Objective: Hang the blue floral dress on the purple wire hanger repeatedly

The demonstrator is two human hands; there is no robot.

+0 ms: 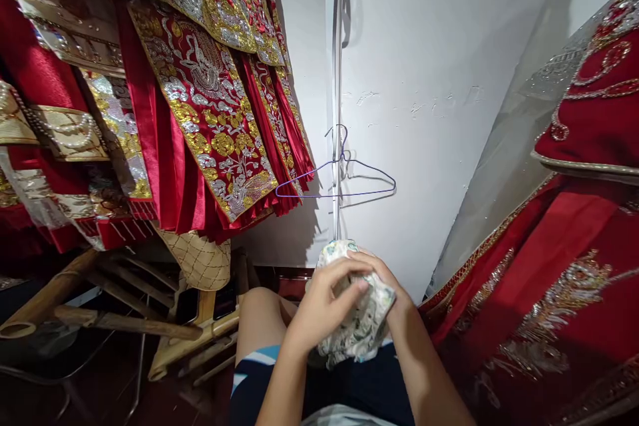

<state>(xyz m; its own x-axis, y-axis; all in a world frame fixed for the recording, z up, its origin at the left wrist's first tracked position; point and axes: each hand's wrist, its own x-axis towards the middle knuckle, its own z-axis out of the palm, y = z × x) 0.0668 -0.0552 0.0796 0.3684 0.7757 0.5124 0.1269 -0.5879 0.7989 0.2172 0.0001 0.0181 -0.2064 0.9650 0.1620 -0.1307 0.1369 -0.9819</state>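
Above my lap is a bunched piece of white floral-patterned fabric (352, 329), folded and crumpled; what kind of garment or cloth it is I cannot tell. My left hand (327, 303) closes over its near left side, with thumb and fingers pressing on the cloth. From the right, my right hand (387, 279) grips it, its palm behind the fabric and its fingers partly hidden. Ahead of both hands a purple wire hanger (335, 196) hangs bare against the wall, near an upright metal strip (336, 80).
Red embroidered costumes (219, 126) with gold and silver trim hang at the left. Below them stands bamboo furniture (124, 323). More red beaded garments (574, 266), beside clear plastic, fill the right side. A white wall (424, 33) is in front.
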